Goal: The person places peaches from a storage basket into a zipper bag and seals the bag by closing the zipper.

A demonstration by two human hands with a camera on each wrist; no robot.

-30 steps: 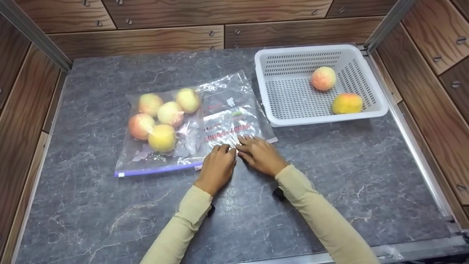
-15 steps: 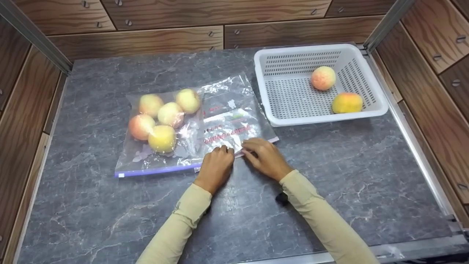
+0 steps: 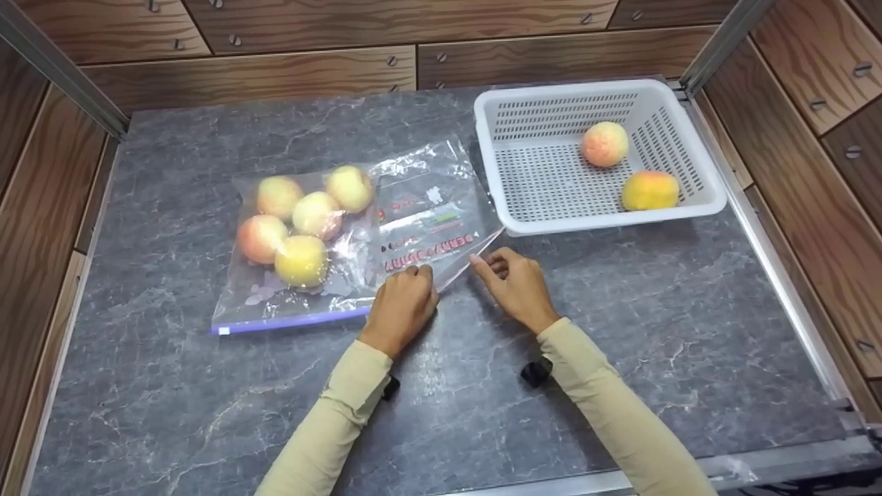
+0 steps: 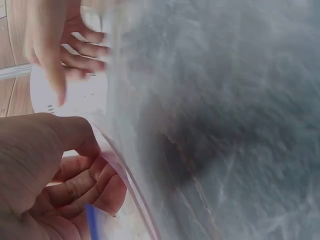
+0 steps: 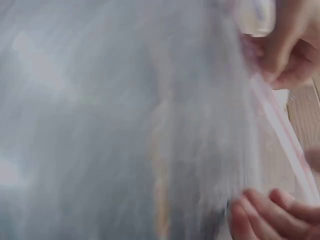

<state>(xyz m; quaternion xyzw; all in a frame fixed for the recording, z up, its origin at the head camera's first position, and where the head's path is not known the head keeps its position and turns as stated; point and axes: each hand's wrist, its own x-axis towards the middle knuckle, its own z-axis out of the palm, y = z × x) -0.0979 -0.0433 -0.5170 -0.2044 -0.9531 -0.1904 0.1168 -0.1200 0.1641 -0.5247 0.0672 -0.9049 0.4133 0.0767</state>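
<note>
A flat clear zip bag (image 3: 427,200) with red lettering lies on the grey table (image 3: 227,413). My left hand (image 3: 403,303) pinches its near edge between thumb and fingers; the left wrist view shows the pink edge strip (image 4: 122,172) there. Beyond that grip, the strip's right part lifts toward the basket. My right hand (image 3: 517,286) is beside the raised edge, fingers loosely bent and thumb apart from them. In the right wrist view its fingers (image 5: 270,215) are near the strip, pinching nothing. Left of the flat bag, a second bag with a purple zip (image 3: 296,322) holds several peaches (image 3: 301,262).
A white slotted basket (image 3: 493,165) stands at the back right, close to the flat bag's right corner. Inside it are a round peach (image 3: 605,144) and a yellow-red one (image 3: 650,191). Wood-patterned panels (image 3: 275,76) and metal rails (image 3: 765,275) border the table.
My right hand has come off the flat bag's edge and moved right, its thumb and fingers parting. The edge's right part has risen. My left hand stays nearly in place.
</note>
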